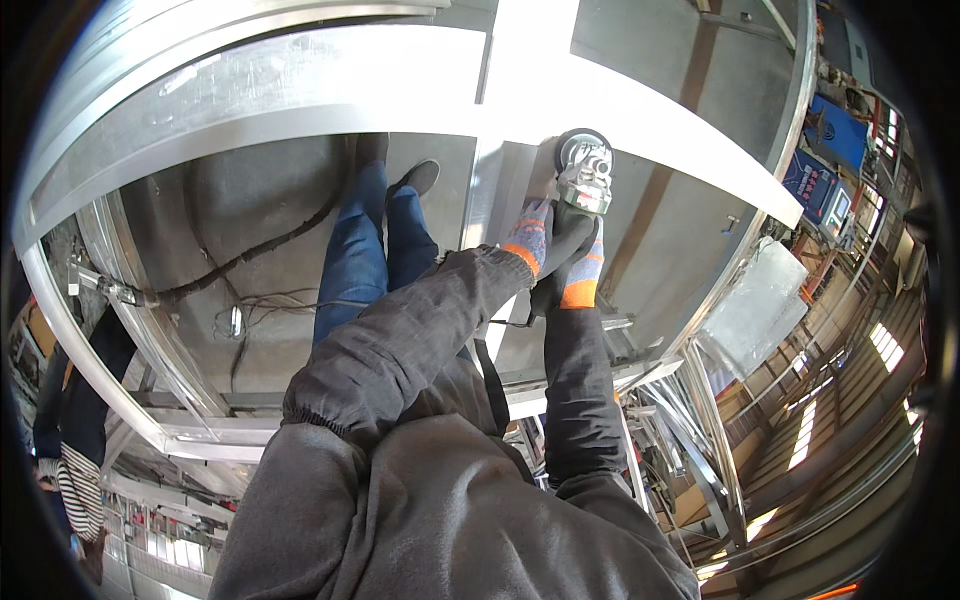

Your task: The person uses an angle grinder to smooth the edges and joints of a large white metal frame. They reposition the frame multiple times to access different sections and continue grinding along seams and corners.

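An angle grinder (pixel 586 187) with a silver gear head and a dark round disc is in front of me. Its disc lies at the near edge of a bright metal frame bar (pixel 400 85); whether they touch I cannot tell. My left hand (pixel 532 232), in a grey-purple knit glove with an orange cuff, is closed around the left side of the grinder's dark body. From the right, my right hand (pixel 588 262), gloved the same way, grips that body farther back. My arms partly hide the fingers of both hands.
Metal frame bars surround me, with a grey panel (pixel 640 215) below. Cables (pixel 270 255) lie left of my legs. Right of the frame are a blue machine with a screen (pixel 820 190) and a sheet-wrapped bundle (pixel 755 305). Another person (pixel 85 440) is at the far left.
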`<action>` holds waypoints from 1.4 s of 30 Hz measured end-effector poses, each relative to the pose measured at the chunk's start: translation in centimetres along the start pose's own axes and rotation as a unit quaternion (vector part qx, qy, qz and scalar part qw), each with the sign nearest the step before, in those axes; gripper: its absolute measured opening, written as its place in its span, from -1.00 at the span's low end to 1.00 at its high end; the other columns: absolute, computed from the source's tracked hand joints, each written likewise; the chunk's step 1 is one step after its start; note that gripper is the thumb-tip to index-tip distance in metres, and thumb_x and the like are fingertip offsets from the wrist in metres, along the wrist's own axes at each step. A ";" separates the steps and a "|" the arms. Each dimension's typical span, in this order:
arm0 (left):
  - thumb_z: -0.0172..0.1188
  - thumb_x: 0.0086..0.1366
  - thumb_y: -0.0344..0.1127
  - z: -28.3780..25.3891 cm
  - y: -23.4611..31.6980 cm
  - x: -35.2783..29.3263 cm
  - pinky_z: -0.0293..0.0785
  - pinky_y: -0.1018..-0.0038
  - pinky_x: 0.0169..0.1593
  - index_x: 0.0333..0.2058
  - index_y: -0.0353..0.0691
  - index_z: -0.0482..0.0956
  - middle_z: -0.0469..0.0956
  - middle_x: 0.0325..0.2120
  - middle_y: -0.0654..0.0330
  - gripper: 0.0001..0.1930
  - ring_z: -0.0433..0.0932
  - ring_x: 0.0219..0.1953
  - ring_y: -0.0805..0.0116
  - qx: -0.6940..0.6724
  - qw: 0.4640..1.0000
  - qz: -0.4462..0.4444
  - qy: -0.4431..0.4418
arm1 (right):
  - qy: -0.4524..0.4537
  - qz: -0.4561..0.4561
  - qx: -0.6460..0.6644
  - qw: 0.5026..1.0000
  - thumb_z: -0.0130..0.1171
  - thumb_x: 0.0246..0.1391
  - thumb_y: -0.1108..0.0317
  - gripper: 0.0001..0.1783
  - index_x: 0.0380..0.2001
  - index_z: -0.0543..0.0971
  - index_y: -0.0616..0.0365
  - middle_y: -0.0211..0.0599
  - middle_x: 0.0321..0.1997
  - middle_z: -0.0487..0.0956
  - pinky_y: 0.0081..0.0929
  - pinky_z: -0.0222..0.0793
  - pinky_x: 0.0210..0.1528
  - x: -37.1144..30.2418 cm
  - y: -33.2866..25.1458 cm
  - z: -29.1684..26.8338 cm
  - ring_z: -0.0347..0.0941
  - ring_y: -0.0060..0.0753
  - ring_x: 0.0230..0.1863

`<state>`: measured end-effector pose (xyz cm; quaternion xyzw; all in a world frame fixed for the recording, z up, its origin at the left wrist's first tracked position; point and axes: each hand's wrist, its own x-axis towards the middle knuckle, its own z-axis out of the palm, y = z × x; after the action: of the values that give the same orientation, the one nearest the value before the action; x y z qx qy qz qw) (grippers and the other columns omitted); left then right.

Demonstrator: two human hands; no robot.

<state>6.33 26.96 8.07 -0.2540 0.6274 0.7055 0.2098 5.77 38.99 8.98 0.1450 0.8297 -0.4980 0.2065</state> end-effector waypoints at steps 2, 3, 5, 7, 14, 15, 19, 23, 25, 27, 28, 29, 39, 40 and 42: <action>0.31 0.21 0.08 0.5 -0.5 -0.4 0.49 0.32 0.01 0.00 -0.34 0.50 0.60 -0.13 -0.01 -0.40 0.59 -0.08 0.20 0.005 0.996 0.069 0.059 | -0.006 0.002 -0.041 0.999 0.28 0.11 0.21 -0.33 0.21 0.28 0.21 -0.16 -0.06 0.58 -0.36 0.44 0.00 -0.1 0.0 -0.1 0.49 -0.37 -0.09; 0.31 0.24 -0.02 0.5 -0.8 -0.6 0.50 0.34 0.02 0.04 -0.33 0.49 0.59 -0.11 0.01 -0.45 0.58 -0.06 0.21 -0.062 0.997 0.032 0.025 | -0.005 0.002 -0.051 0.999 0.30 0.08 0.20 -0.29 0.23 0.27 0.21 -0.13 -0.06 0.60 -0.35 0.44 0.01 -0.3 -0.2 -0.3 0.51 -0.35 -0.08; 0.32 0.24 -0.04 0.7 -1.1 -0.8 0.49 0.34 0.03 0.04 -0.34 0.48 0.59 -0.11 -0.01 -0.46 0.58 -0.02 0.20 -0.101 0.992 0.065 0.035 | -0.019 -0.073 -0.183 0.980 0.32 0.05 0.19 -0.20 0.30 0.24 0.20 -0.06 -0.05 0.62 -0.36 0.44 0.02 -0.4 -0.5 -0.4 0.54 -0.33 -0.06; 0.33 0.24 -0.08 0.9 -1.3 -0.8 0.49 0.36 0.03 0.02 -0.33 0.50 0.59 -0.08 -0.02 -0.49 0.57 0.02 0.21 -0.038 0.996 0.047 0.064 | -0.013 -0.055 -0.164 0.985 0.33 0.04 0.18 -0.21 0.27 0.25 0.21 -0.05 -0.07 0.63 -0.36 0.45 0.02 -0.4 -0.9 -0.3 0.55 -0.32 -0.08; 0.29 0.31 -0.14 1.2 -2.6 -0.2 0.51 0.43 0.00 0.02 -0.33 0.51 0.63 -0.12 0.06 -0.56 0.58 -0.06 0.36 -0.076 0.996 0.038 0.035 | -0.025 -0.080 -0.198 0.977 0.34 0.03 0.17 -0.28 0.18 0.29 0.24 -0.05 -0.13 0.65 -0.31 0.48 -0.08 -0.7 -2.7 0.2 0.59 -0.27 -0.13; 0.27 0.33 -0.16 1.2 -2.9 -0.2 0.51 0.42 0.01 0.03 -0.34 0.51 0.63 -0.13 0.08 -0.58 0.57 -0.07 0.40 -0.115 0.990 0.070 0.034 | -0.025 -0.069 -0.194 0.978 0.34 0.04 0.18 -0.29 0.18 0.29 0.24 -0.05 -0.13 0.65 -0.31 0.48 -0.07 -0.7 -3.0 0.2 0.59 -0.26 -0.13; 0.25 0.34 -0.17 1.3 -3.3 -0.2 0.49 0.43 0.03 0.06 -0.33 0.49 0.62 -0.11 0.10 -0.57 0.57 -0.06 0.39 -0.046 0.995 0.079 0.048 | -0.022 -0.048 -0.187 0.981 0.32 0.05 0.20 -0.38 0.09 0.32 0.23 -0.04 -0.14 0.65 -0.30 0.48 -0.07 -0.6 -4.1 0.6 0.61 -0.18 -0.10; 0.20 0.37 -0.10 1.2 -2.8 0.3 0.47 0.44 0.06 0.09 -0.33 0.47 0.61 -0.08 0.09 -0.53 0.55 -0.04 0.40 -0.090 0.994 0.054 0.036 | -0.027 -0.077 -0.142 0.987 0.34 0.03 0.19 -0.45 -0.01 0.34 0.19 -0.06 -0.17 0.65 -0.30 0.48 -0.09 -0.2 -4.6 1.0 0.62 -0.14 -0.11; 0.19 0.38 -0.10 1.0 -2.4 0.5 0.46 0.44 0.07 0.09 -0.33 0.47 0.60 -0.07 0.10 -0.54 0.54 -0.03 0.42 -0.093 0.994 0.049 0.014 | -0.022 -0.075 -0.151 0.985 0.35 0.03 0.19 -0.44 -0.01 0.35 0.18 -0.07 -0.17 0.65 -0.30 0.48 -0.09 0.0 -4.4 1.0 0.62 -0.12 -0.12; 0.27 0.28 -0.02 0.8 -1.9 0.6 0.48 0.35 0.06 0.06 -0.31 0.48 0.60 -0.09 0.02 -0.47 0.57 -0.03 0.24 -0.147 0.988 0.038 0.006 | -0.015 -0.071 -0.178 0.981 0.35 0.02 0.19 -0.44 0.00 0.34 0.18 -0.06 -0.16 0.65 -0.30 0.48 -0.09 0.0 -4.2 0.9 0.62 -0.11 -0.12; 0.30 0.23 0.02 0.7 -1.7 0.5 0.50 0.30 0.05 0.04 -0.30 0.49 0.60 -0.10 -0.02 -0.43 0.59 -0.04 0.15 -0.167 0.986 0.018 0.007 | -0.009 -0.082 -0.189 0.978 0.35 0.02 0.19 -0.43 0.00 0.34 0.18 -0.06 -0.16 0.64 -0.29 0.49 -0.09 -0.1 -4.1 0.9 0.62 -0.11 -0.12; 0.30 0.23 0.03 0.6 -1.4 0.3 0.49 0.31 0.06 0.05 -0.30 0.49 0.60 -0.09 -0.02 -0.43 0.59 -0.04 0.17 -0.171 0.985 0.033 0.010 | -0.016 -0.090 -0.179 0.980 0.35 0.02 0.19 -0.42 0.01 0.34 0.18 -0.06 -0.16 0.65 -0.30 0.49 -0.10 -0.1 -3.9 0.8 0.62 -0.12 -0.13; 0.29 0.25 0.02 -0.3 0.2 -0.9 0.47 0.34 0.09 0.04 -0.30 0.48 0.60 -0.09 0.03 -0.45 0.56 0.00 0.25 -0.174 0.984 0.029 0.015 | -0.021 -0.075 -0.141 0.987 0.36 0.00 0.21 -0.39 0.06 0.34 0.17 -0.12 -0.15 0.65 -0.31 0.48 -0.07 -0.3 -3.2 1.0 0.59 -0.28 -0.13; 0.29 0.25 0.01 -0.3 0.2 -1.0 0.47 0.34 0.09 0.04 -0.29 0.48 0.60 -0.10 0.03 -0.45 0.56 0.00 0.26 -0.189 0.982 0.028 0.003 | -0.030 -0.093 -0.147 0.984 0.36 0.00 0.21 -0.39 0.05 0.35 0.17 -0.12 -0.15 0.65 -0.31 0.48 -0.07 -0.4 -3.3 1.0 0.59 -0.27 -0.13; 0.29 0.25 -0.01 -0.2 0.1 -1.0 0.47 0.35 0.08 0.04 -0.29 0.49 0.60 -0.09 0.03 -0.46 0.56 0.00 0.27 -0.172 0.985 0.025 0.007 | -0.014 -0.071 -0.167 0.983 0.36 0.00 0.20 -0.40 0.04 0.35 0.19 -0.11 -0.16 0.64 -0.30 0.48 -0.08 -0.4 -3.5 1.0 0.59 -0.26 -0.13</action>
<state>7.08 26.73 8.74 -0.2755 0.5043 0.8061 0.1412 4.73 36.45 11.45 0.0420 0.9064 -0.3676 0.2037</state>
